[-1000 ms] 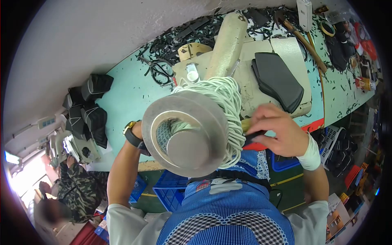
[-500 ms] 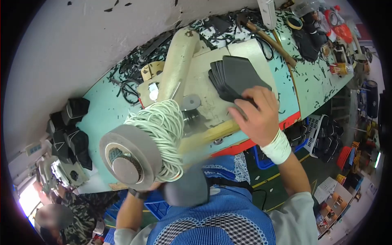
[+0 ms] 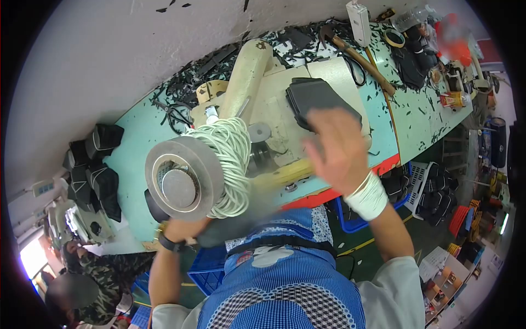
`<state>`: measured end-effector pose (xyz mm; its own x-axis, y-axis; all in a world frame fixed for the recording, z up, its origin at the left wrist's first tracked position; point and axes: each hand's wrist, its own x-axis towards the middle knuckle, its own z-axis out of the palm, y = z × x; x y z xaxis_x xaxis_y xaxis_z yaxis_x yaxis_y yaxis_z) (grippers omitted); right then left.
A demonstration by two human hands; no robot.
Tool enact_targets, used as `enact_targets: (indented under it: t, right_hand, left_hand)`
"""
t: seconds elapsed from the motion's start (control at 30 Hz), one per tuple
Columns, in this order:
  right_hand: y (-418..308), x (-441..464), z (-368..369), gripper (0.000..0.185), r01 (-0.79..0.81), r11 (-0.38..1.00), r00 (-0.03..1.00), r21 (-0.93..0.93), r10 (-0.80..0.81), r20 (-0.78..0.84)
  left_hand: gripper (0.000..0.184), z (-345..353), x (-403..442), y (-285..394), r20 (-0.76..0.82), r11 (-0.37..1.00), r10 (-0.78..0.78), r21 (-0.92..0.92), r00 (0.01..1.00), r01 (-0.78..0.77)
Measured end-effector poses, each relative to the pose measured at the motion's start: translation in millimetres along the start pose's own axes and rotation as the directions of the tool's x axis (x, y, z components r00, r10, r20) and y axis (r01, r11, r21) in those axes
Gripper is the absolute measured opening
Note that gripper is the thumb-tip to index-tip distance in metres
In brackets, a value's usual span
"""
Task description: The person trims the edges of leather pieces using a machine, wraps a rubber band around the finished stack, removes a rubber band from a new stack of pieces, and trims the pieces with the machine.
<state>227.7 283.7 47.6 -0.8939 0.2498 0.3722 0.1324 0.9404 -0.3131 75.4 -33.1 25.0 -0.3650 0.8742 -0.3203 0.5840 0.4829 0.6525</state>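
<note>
My left hand (image 3: pixel 189 228) is mostly hidden below a large grey spool end (image 3: pixel 215 178) wound with pale green cord (image 3: pixel 231 164). Its thumb side is closed against a dark grey flat piece (image 3: pixel 230 229), which is smeared by motion. Over the machine bed, my right hand (image 3: pixel 341 151) has its fingers spread, partly blurred. Those fingers are over the lower end of a stack of dark grey, angular flat pieces (image 3: pixel 323 97); contact with it cannot be made out. White cord is wrapped around the right wrist.
A cream machine arm (image 3: pixel 249 74) rises behind the cord. Scissors (image 3: pixel 176 115), a hammer (image 3: pixel 361 60) and black scraps lie along the back of the table. Sewn black pieces (image 3: pixel 104 189) are piled at left. Baskets are below; a person in camouflage (image 3: pixel 104 282) is at lower left.
The dark grey piece by my left hand has moved left and up. My right hand has shifted slightly left, fingers straighter. The fanned stack now looks more squared up.
</note>
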Motion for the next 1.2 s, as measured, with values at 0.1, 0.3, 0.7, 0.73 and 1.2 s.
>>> enact_targets:
  t: [0.1,0.3,0.7,0.73,1.2]
  right_hand:
    - [-46,-24,29,0.034,-0.037,0.993,0.987,0.109,0.02,0.161]
    - [-55,-50,4,0.018,-0.108,0.667,0.921,0.737,-0.211,0.326]
    - [-42,12,36,0.054,0.098,0.938,0.935,0.332,-0.201,0.293]
    - [-40,14,35,0.044,0.096,0.94,0.915,0.327,-0.213,0.342]
    - [-9,-1,6,0.018,-0.28,0.826,0.776,0.49,-0.105,0.621]
  left_hand:
    - [0.025,-50,-29,-69,-0.146,0.97,-0.17,0.149,0.975,0.191]
    - [0.018,-83,-28,-11,0.082,0.806,-0.264,-0.529,0.961,0.266]
    - [0.041,-40,22,-38,-0.063,0.206,-0.435,-0.978,0.898,0.032]
    - [0.043,-38,16,-45,-0.064,0.123,-0.452,-0.992,0.89,-0.009]
    - [0.04,-15,18,-116,0.306,-0.334,-0.246,-0.917,0.92,0.216]
